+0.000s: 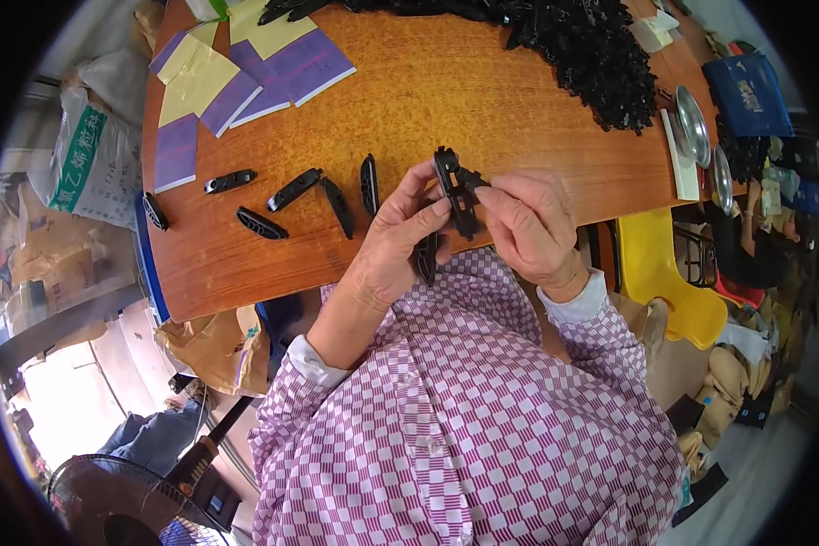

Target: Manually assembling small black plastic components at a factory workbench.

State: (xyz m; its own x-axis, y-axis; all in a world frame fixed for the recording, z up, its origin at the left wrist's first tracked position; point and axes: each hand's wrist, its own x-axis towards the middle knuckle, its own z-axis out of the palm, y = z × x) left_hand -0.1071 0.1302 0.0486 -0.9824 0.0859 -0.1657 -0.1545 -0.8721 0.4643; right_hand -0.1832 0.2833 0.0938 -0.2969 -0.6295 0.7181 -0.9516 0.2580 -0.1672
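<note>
Just past the table's near edge, my left hand (399, 227) is closed around a black plastic housing (455, 196), long and narrow with openings along it, held tilted upright. My right hand (530, 218) pinches a small black plastic piece (470, 177) against the housing's upper right side. Whether that piece is seated cannot be made out. A second dark elongated part (426, 262) hangs below my left fingers, mostly hidden by them. On the table left of my hands lie several similar black parts, among them one upright beside my left hand (369, 185) and one flat nearer the edge (262, 223).
A large heap of small black parts (601, 68) covers the table's far right. Purple and yellow booklets (246, 82) lie at the far left. Round metal dishes (692, 127) stand at the right edge. A yellow chair (655, 273) and a fan (118, 500) flank me.
</note>
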